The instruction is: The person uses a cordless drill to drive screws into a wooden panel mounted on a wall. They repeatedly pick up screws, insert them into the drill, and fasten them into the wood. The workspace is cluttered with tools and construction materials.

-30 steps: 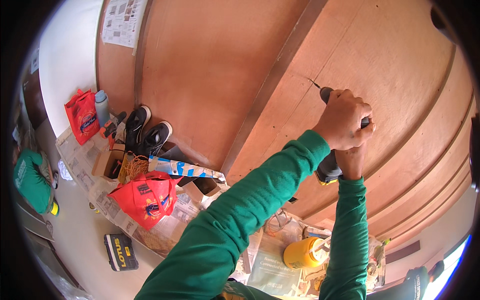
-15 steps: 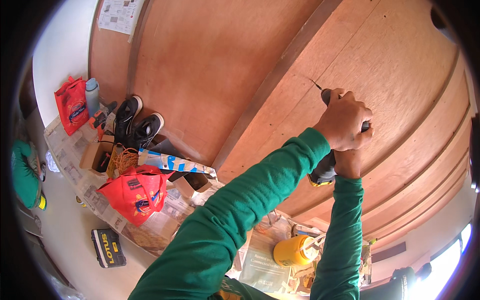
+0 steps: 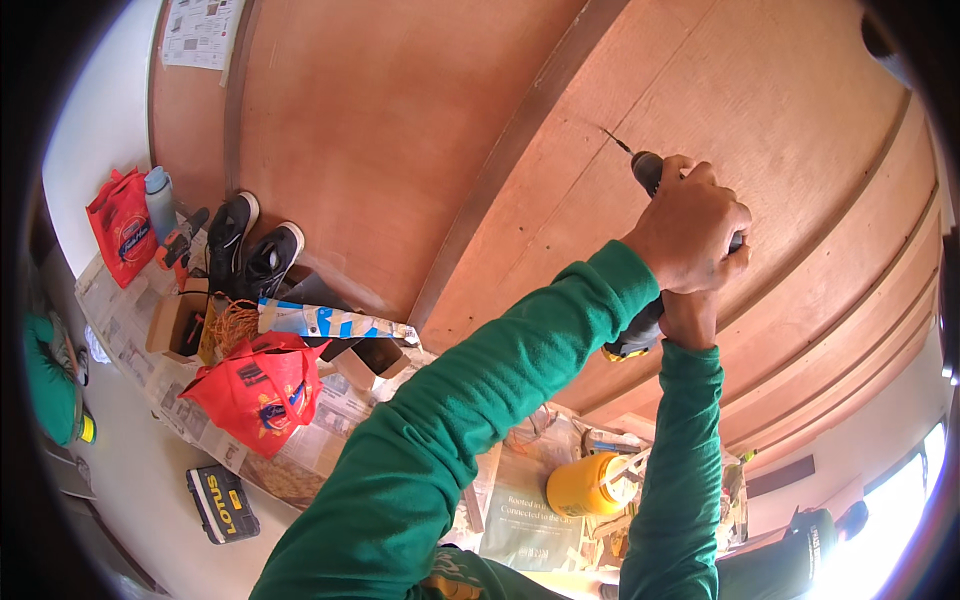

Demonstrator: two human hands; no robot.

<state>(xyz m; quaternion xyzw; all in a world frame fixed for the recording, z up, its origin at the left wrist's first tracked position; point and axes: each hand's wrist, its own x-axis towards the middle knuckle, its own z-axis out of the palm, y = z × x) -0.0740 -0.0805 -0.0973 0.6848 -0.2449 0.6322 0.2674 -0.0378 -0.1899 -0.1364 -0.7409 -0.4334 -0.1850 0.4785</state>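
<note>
Both my hands are closed around a dark cordless drill (image 3: 647, 173) held up against a plywood wall panel (image 3: 545, 215). My left hand (image 3: 688, 230) wraps over the top of its body, just behind the chuck. Below it, my right hand (image 3: 690, 316) grips the handle, its fingers mostly hidden behind the left hand and the drill. A thin bit (image 3: 617, 142) points up and left, its tip at or very close to the seam line in the plywood; I cannot tell whether it has entered the wood. The battery end with a yellow edge shows beside my right wrist.
A newspaper-covered bench (image 3: 205, 425) at left carries a red bag (image 3: 262, 392), black shoes (image 3: 268, 258), an orange drill (image 3: 180, 245), a water bottle (image 3: 160, 203) and open boxes. A yellow container (image 3: 580, 485) stands below my arms. A black case (image 3: 222, 503) lies on the floor. Other people are at both edges.
The view has shifted, so the bench items sit slightly farther left. My hands and the drill appear slightly more left and higher, with the same two-handed grip.
</note>
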